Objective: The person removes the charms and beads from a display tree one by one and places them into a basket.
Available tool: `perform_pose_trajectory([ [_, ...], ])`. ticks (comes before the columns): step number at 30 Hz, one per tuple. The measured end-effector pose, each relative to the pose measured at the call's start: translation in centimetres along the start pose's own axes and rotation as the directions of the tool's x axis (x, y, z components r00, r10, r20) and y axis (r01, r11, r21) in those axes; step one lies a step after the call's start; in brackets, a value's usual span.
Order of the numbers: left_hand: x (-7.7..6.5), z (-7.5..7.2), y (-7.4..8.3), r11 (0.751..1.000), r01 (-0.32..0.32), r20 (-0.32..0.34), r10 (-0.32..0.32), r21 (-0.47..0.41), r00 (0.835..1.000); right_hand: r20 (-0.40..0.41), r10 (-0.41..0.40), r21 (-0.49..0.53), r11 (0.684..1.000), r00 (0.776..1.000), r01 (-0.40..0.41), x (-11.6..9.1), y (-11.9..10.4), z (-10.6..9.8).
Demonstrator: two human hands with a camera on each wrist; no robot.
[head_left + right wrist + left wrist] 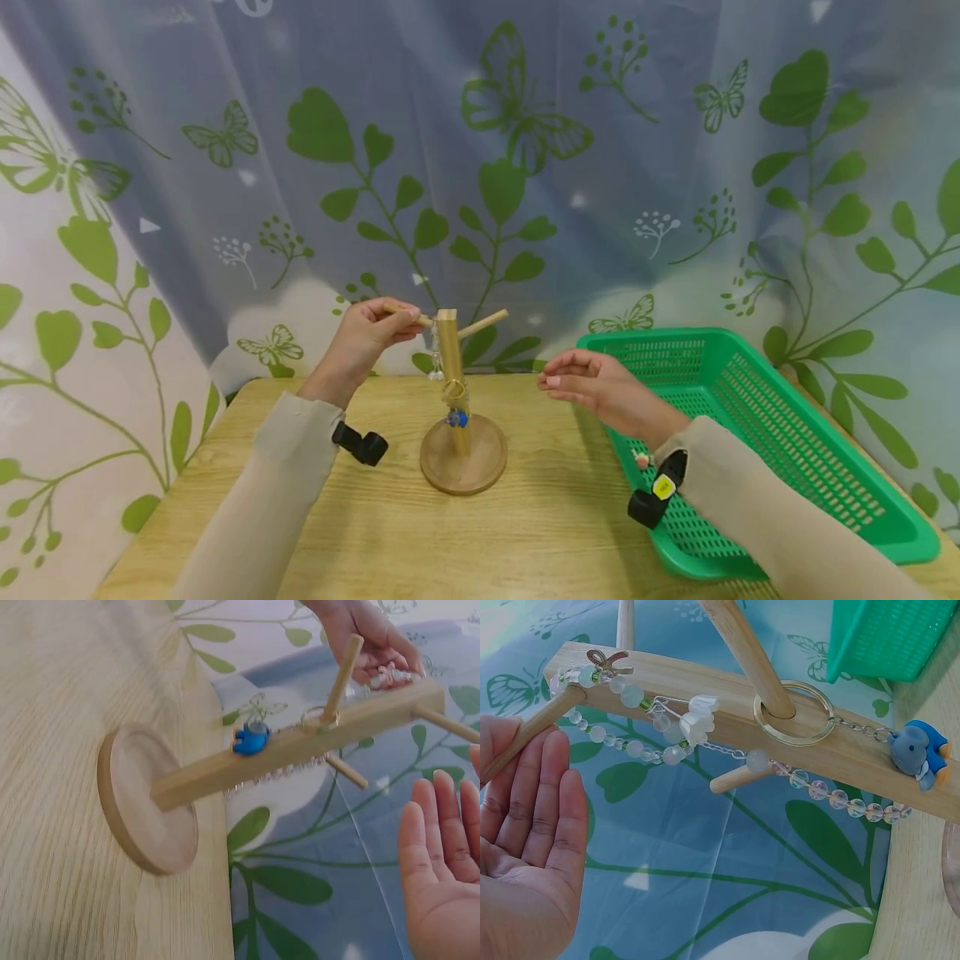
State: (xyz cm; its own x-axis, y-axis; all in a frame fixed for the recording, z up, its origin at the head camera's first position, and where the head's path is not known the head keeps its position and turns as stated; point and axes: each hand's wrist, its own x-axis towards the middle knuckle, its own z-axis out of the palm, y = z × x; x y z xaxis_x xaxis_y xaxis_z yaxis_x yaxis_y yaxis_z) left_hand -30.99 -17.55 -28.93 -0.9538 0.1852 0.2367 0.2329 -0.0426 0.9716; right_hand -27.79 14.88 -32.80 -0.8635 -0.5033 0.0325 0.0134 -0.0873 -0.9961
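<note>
A wooden peg stand (452, 354) rises from a round base on the table. My left hand (367, 333) pinches its upper left peg (532, 731) between thumb and fingers. Around that peg hangs a pale beaded bracelet (632, 696) with a bow and a white flower charm (698, 720). Lower down, a key ring (831, 724) with a blue animal charm (910, 750) is looped over another peg. Clear pinkish beads (838, 799) hang along the post's far side. To the right of the stand, my right hand (600, 387) is in the air with nothing in it, fingers loosely bent.
At the right, a green plastic basket (911, 533) stands on the wooden table (390, 533), partly behind my right forearm. A small pinkish item (642, 460) shows at its near left side. A patterned curtain (465, 150) hangs behind the table.
</note>
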Motion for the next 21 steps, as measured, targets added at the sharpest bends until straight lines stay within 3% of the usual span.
perform_pose_trajectory([
  [9,0.1,-0.1,0.0,1.000,0.007,-0.006,-0.007,0.006,1.000,0.026,-0.012,0.007,1.000,1.000,0.012,1.1,0.0,2.7],
  [16,0.0,-0.1,0.0,1.000,0.014,0.008,-0.014,-0.005,1.000,-0.100,0.041,0.053,0.998,0.994,-0.035,1.6,0.4,5.6],
  [21,0.0,0.0,0.0,1.000,-0.001,0.013,0.001,0.001,1.000,-0.197,0.008,0.008,1.000,0.980,-0.006,2.1,1.1,7.1],
])
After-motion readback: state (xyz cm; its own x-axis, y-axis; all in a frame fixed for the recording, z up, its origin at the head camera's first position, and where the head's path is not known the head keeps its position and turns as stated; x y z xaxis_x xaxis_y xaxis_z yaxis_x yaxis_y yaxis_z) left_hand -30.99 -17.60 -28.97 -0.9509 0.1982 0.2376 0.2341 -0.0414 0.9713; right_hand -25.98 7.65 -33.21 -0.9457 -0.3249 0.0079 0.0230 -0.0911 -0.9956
